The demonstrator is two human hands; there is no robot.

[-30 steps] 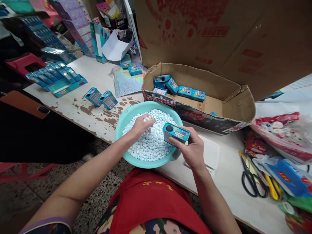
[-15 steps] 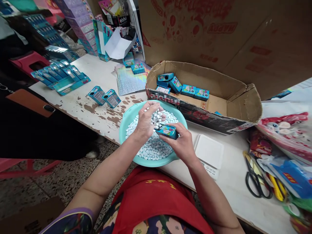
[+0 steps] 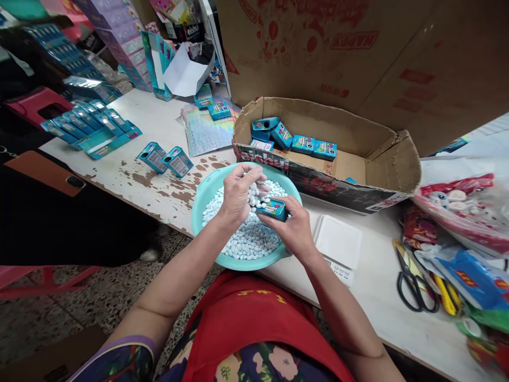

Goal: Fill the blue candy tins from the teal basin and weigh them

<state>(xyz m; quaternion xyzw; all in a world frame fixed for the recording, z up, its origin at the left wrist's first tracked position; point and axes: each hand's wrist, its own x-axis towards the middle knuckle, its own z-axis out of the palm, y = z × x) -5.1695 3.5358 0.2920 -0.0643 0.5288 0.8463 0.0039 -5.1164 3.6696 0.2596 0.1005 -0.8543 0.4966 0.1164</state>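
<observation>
My left hand (image 3: 238,193) is cupped around a handful of small white candies (image 3: 255,194), held over a turquoise basin (image 3: 202,223). Many more pale candies (image 3: 252,239) lie in the basin. My right hand (image 3: 294,225) grips a small blue candy box (image 3: 273,209), tilted on its side with its end facing the left hand. The candies in my left palm meet that end of the box; its opening is mostly hidden by them. Two similar blue boxes, one of them the nearer box (image 3: 178,162), stand on the table left of the basin.
A cut-down cardboard carton (image 3: 358,196) behind the basin holds several blue boxes. A white scale (image 3: 339,241) sits right of the basin, with scissors (image 3: 415,286) and plastic bags farther right. A display tray of boxes (image 3: 107,140) stands at left, near a person in black (image 3: 79,217).
The pile of candies in my left palm looks smaller, and the blue box is a little more level. Both hands stay together over the basin. The whole view has shifted slightly.
</observation>
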